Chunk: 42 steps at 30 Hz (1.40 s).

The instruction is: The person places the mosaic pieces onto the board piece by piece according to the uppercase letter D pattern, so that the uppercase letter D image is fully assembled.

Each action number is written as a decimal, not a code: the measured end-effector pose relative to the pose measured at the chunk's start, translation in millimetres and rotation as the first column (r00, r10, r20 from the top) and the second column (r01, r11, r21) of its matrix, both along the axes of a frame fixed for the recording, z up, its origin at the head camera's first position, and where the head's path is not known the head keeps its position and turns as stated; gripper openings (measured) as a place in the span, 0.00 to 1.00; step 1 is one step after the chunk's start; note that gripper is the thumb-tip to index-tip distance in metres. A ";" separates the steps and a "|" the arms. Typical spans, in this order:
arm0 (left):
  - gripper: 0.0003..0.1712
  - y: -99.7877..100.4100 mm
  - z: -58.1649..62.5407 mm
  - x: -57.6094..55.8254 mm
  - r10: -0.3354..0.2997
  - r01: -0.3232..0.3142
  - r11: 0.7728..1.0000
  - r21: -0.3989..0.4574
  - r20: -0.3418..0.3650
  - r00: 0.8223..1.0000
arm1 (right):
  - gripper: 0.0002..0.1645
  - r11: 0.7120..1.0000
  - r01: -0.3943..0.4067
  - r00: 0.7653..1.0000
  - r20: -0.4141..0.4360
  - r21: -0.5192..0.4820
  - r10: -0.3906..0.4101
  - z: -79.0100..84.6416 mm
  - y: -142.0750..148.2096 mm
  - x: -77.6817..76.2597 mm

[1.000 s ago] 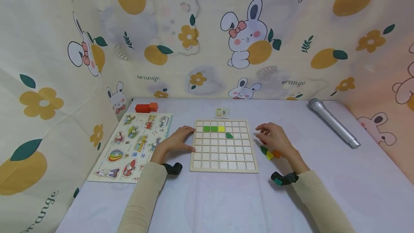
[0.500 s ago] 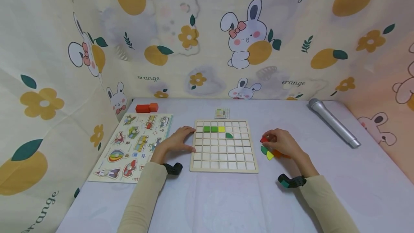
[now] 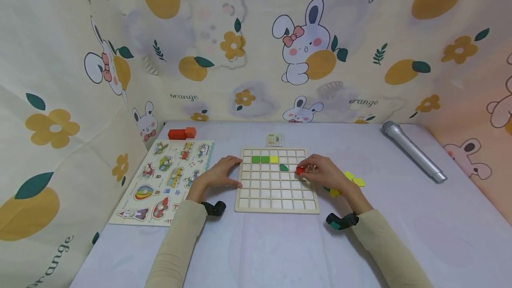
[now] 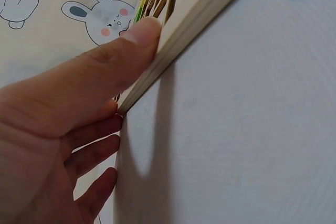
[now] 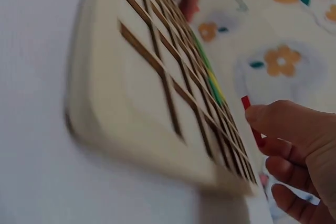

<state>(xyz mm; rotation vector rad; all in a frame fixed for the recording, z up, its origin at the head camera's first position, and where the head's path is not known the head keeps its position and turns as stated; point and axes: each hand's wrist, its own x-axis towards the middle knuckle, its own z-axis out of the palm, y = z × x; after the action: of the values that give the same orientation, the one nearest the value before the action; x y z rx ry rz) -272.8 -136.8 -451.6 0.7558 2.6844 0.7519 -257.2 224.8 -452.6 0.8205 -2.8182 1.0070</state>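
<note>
A wooden grid board [image 3: 277,208] lies in the middle of the table. Two green square tiles [image 3: 260,159], a yellow square tile [image 3: 274,159] and a green leaf-shaped tile [image 3: 283,168] sit in its cells. My left hand [image 3: 218,174] rests at the board's left edge; in the left wrist view its thumb [image 4: 134,43] touches the rim and the other fingers are loosely spread. Over the board's right side, my right hand [image 3: 324,172] pinches a red tile [image 3: 300,170] between thumb and fingers. The right wrist view shows this red tile [image 5: 252,120] edge-on, above the cells.
Yellow tiles [image 3: 358,182] and others partly hidden under the right wrist lie right of the board. A small pattern card [image 3: 275,139] stands behind it. A picture puzzle [image 3: 138,217] and red blocks [image 3: 177,134] are at left, a silver microphone [image 3: 414,152] at right.
My right hand went to the loose tiles, took a red tile and carried it left over the board. Yellow tiles it covered now show. My left hand stays put.
</note>
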 end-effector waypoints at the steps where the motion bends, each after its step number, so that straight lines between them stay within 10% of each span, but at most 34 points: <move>1: 0.48 -0.1 -0.4 -0.1 -0.002 0.002 1.000 0.000 -0.005 1.000 | 0.17 1.000 -0.017 1.000 -0.006 -0.011 0.017 -1.5 -5.7 -0.6; 25: 0.48 -0.7 0.5 0.6 -0.011 0.011 1.000 0.012 -0.009 1.000 | 0.07 0.995 -0.093 0.993 -0.077 0.022 0.094 -12.0 -41.7 -0.4; 42: 0.48 0.7 -0.8 -0.9 0.009 -0.009 1.000 -0.017 0.000 1.000 | 0.12 0.993 0.103 0.994 0.023 0.062 -0.105 14.6 27.0 15.7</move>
<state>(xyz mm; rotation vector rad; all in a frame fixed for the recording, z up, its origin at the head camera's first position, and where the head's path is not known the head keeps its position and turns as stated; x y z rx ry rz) -273.7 -136.0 -452.4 0.7408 2.6926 0.7298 -241.5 251.8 -438.0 0.6625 -2.8918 0.9293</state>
